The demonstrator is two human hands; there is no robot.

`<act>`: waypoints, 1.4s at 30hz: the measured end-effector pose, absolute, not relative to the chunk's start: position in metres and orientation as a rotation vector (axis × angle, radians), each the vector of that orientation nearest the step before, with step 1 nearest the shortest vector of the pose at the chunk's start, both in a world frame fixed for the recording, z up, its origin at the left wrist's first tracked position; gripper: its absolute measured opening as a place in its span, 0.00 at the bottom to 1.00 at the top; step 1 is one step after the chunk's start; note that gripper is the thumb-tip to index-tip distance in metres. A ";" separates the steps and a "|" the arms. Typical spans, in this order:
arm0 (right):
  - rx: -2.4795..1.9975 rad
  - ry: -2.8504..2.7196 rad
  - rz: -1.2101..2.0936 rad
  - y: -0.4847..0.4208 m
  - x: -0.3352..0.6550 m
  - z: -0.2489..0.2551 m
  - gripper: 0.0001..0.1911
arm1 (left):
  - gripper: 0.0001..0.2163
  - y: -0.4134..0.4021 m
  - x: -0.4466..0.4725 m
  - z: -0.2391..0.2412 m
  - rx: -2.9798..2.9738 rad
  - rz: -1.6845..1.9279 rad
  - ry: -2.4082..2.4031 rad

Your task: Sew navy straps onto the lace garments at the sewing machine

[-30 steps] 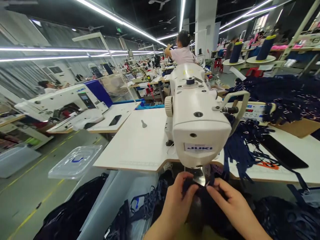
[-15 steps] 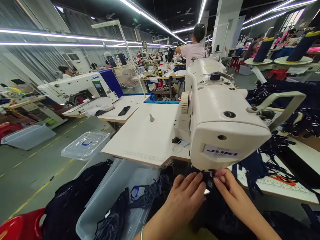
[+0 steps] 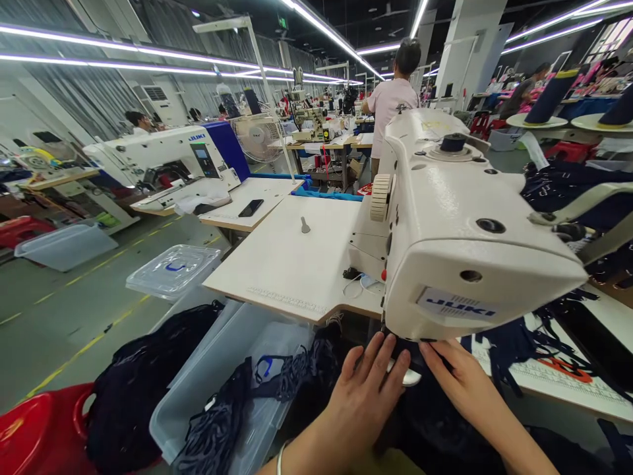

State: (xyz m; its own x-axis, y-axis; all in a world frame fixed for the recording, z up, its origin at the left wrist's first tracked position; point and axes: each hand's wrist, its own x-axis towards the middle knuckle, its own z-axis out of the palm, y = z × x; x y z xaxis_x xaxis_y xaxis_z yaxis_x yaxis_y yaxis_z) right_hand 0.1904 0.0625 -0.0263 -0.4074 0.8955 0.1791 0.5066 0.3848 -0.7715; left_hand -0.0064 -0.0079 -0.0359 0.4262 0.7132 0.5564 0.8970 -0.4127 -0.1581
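Observation:
My left hand point(image 3: 363, 389) lies palm down on dark navy fabric point(image 3: 428, 419), its fingers stretched out and slightly apart under the front of a white JUKI sewing machine point(image 3: 455, 264). To its right, my right hand point(image 3: 462, 379) holds the edge of the same fabric, with thumb and forefinger reaching beneath the machine head. The head partly hides those fingertips. Between the hands a shiny white curved machine part point(image 3: 409, 375) shows. The needle area and the fabric's edge there are too dark to make out.
A clear plastic bin point(image 3: 198, 389) with navy straps stands at left, beside a dark garment pile point(image 3: 148, 376) and red stool point(image 3: 49, 429). The white tabletop point(image 3: 277, 257) carries a small grey metal piece point(image 3: 305, 225). More navy straps point(image 3: 514, 346) lie right. A person point(image 3: 395, 99) stands ahead.
My view has shifted, so the machine looks larger and further right. The left fingers are more spread; the right fingers have gone from a pinch to reaching further under the head.

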 end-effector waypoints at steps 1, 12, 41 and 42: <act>-1.210 -2.058 0.838 0.063 0.191 -0.027 0.14 | 0.20 -0.008 -0.005 -0.036 -2.242 -0.571 -1.372; -1.262 -2.063 0.795 0.066 0.192 -0.034 0.17 | 0.20 -0.009 0.000 -0.039 -2.200 -0.563 -1.386; -1.306 -1.978 0.768 0.068 0.195 -0.052 0.18 | 0.20 -0.007 0.001 -0.046 -2.147 -0.687 -1.460; -1.312 -1.959 0.772 0.068 0.195 -0.053 0.17 | 0.20 -0.007 0.001 -0.046 -2.150 -0.686 -1.454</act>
State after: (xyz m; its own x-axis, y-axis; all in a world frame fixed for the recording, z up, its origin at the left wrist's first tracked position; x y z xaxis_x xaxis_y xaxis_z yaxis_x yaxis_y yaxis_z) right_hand 0.1955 0.0678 -0.0531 -0.2893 0.9382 0.1901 0.5560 0.3263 -0.7645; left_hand 0.0013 -0.0074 -0.0455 0.3195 0.7100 0.6276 0.9357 -0.3409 -0.0908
